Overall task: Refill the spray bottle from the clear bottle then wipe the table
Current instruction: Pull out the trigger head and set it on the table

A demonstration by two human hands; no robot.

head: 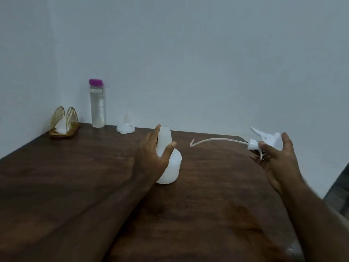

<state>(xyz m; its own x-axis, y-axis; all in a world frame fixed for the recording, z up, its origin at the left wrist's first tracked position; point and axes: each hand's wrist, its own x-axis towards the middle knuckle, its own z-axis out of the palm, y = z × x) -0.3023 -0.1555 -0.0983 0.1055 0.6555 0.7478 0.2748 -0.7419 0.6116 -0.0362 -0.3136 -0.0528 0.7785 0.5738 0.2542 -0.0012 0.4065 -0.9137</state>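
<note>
Two hands: both over the desk (75, 176)
Desk: dark wood, against a pale wall
Left hand (151, 159): wrapped around the neck of the uncapped spray bottle (170, 167), upright mid-desk
Right hand (277, 163): pinching the spray head (264, 140), tube trailing left
Clear bottle (97, 106): far left, purple cap on
Napkin holder (64, 121): far-left corner
Funnel (125, 126): just right of the clear bottle

Wall (188, 53): plain, pale blue-grey, meeting in a corner at left
Table (75, 176): dark brown wood, set against the wall
Light: dim, even
</note>
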